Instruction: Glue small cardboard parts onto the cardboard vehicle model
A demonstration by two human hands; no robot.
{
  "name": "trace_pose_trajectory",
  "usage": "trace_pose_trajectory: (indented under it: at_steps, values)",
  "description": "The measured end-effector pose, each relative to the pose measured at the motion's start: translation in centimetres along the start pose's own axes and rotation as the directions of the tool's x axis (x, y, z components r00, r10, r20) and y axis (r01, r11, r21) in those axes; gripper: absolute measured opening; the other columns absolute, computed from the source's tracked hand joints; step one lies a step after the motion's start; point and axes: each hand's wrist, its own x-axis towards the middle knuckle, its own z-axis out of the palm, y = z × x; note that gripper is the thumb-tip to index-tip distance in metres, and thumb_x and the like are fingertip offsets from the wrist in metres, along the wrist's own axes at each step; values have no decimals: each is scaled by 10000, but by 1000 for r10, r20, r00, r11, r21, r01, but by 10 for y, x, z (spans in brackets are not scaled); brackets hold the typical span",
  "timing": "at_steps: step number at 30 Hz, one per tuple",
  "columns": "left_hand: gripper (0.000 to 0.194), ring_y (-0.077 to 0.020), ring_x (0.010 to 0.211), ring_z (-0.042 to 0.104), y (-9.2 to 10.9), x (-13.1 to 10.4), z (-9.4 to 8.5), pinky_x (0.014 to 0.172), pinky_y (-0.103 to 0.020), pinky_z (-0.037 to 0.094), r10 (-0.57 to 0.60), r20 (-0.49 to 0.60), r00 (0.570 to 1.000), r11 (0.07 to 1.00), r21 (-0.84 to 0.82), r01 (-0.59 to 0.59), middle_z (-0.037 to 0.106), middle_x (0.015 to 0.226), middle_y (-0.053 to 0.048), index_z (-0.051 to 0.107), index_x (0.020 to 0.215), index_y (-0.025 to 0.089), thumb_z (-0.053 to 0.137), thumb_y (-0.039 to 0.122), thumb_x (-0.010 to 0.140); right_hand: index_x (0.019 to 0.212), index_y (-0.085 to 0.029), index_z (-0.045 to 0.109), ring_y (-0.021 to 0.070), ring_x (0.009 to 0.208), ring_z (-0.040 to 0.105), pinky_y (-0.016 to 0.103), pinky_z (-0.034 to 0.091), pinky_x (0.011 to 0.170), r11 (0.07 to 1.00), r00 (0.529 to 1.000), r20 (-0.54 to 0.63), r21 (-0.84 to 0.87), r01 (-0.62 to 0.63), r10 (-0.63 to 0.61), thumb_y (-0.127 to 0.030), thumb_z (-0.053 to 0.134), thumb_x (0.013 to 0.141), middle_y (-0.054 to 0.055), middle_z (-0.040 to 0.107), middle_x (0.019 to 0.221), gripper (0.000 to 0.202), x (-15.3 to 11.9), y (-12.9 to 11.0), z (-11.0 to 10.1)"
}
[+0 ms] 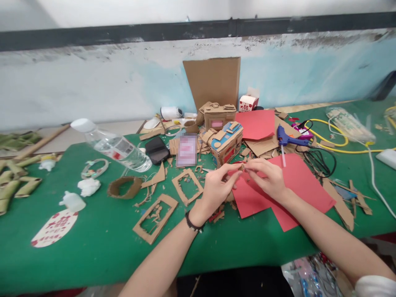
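Note:
My left hand, with a dark beaded bracelet at the wrist, pinches a small brown piece of cardboard. The fingertips of my right hand are closed on the same piece, and fingers hide most of it. Both hands are above red paper sheets. Just behind them stands a cardboard box model with blue and red patches. A second cardboard model with a pink patch is behind that. Two cut cardboard frames lie left of my left hand, among torn scraps.
A blue glue gun rests behind the red paper. At left, a clear water bottle leans at a slant beside a black phone-like case and a cardboard ring. A yellow cable runs along the right. Large cardboard leans on the wall.

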Motion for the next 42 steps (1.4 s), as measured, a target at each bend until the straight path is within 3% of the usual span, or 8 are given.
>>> trace_pose_trajectory:
  at_steps: [7, 16, 42]
  values:
    - [129, -95, 528, 753, 0, 0, 1, 563, -178, 622, 51, -12, 999, 999, -10, -51, 892, 1030, -39, 832, 1145, 205, 765, 234, 1039, 1205, -250, 788, 192, 968, 843, 306, 708, 874, 1000, 1000, -13, -16, 12, -12, -82, 726, 1016, 77, 866, 1097, 260, 1, -3, 1]
    - [187, -112, 524, 755, -1, -2, 1, 561, -202, 638, -8, 16, 1000, 1000, 5, 8, 891, 992, -46, 837, 1138, 206, 726, 341, 1072, 1169, -275, 816, 203, 931, 845, 329, 726, 839, 999, 1000, -10, -33, -18, 18, -132, 720, 1031, 64, 866, 1068, 221, 0, -5, 1]
    - [204, -120, 525, 749, -6, -6, 5, 584, -240, 667, 57, 14, 998, 997, 41, -57, 892, 1061, -79, 841, 1188, 205, 677, 276, 1089, 1163, -276, 836, 202, 917, 852, 324, 737, 816, 997, 1000, -13, -77, -7, 6, -120, 730, 1018, 67, 873, 1080, 238, -3, -7, -1]
